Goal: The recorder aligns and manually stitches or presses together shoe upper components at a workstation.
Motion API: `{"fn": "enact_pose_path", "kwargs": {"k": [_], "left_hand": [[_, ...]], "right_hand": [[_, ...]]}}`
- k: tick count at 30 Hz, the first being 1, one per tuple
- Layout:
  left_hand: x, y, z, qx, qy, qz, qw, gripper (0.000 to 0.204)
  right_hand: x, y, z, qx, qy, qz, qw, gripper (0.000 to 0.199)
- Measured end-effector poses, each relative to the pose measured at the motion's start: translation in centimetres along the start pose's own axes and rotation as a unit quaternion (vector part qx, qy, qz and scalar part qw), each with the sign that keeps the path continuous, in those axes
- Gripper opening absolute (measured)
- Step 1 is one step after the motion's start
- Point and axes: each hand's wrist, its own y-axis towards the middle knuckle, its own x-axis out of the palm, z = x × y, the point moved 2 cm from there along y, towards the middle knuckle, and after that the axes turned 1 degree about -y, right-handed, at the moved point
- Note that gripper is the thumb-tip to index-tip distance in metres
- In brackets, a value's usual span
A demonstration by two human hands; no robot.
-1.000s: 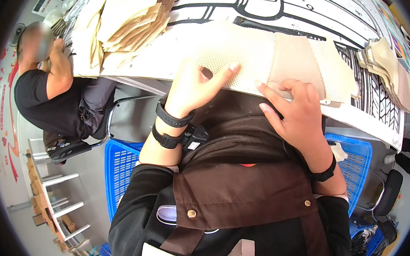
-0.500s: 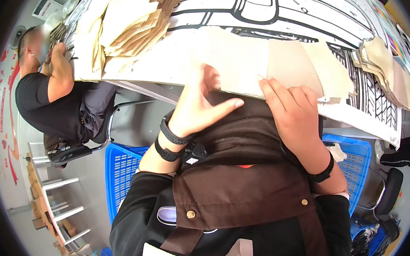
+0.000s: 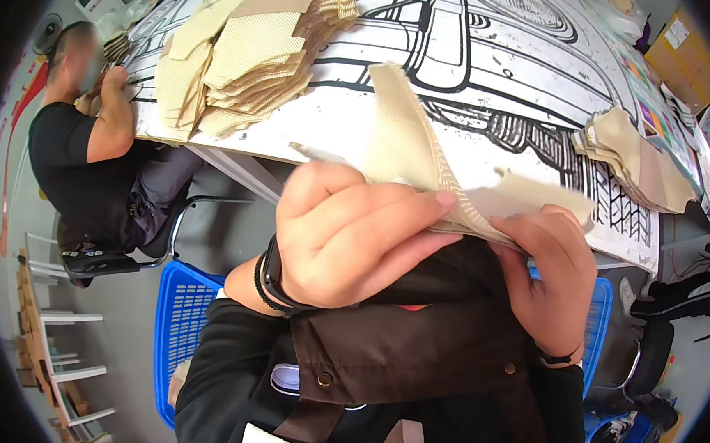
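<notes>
A beige fabric piece (image 3: 402,130) with a stitched seam is lifted at the table's near edge, one part of it standing up and folded at the seam. My left hand (image 3: 346,237) is closed on it, thumb and fingers pinching its near edge beside the seam. Just across the seam, my right hand (image 3: 554,264) grips the near edge with thumb and fingers, and the paler part of the fabric lies beyond it. Part of the piece is hidden behind my left hand.
A large pile of beige fabric pieces (image 3: 255,66) lies on the left of the table (image 3: 497,67), which has black line drawings. A smaller stack (image 3: 635,163) lies to the right. Blue baskets (image 3: 173,291) flank me. Another person (image 3: 75,161) sits at the far left.
The fabric lay flat on the table; now it is raised and folded at the seam. My left hand was open and has moved right to pinch it. My right hand has shifted toward the right.
</notes>
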Motion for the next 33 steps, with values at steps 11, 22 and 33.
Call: {"fn": "enact_pose_path", "kwargs": {"k": [11,22,33], "left_hand": [[0.1,-0.2,1.1,-0.052,-0.107,-0.060,0.991,0.028],[0.7,0.4,1.5,-0.069,-0.122,-0.031,0.990,0.020],[0.7,-0.4,1.2,0.004,-0.117,-0.029,0.993,0.025]], "right_hand": [[-3.6,-0.3,-2.5,0.084,0.079,-0.184,0.976,0.039],[-1.1,-1.1,-1.7,0.075,0.182,-0.141,0.970,0.046],[-0.5,-1.0,-1.4,0.080,0.198,-0.052,0.976,0.029]]}}
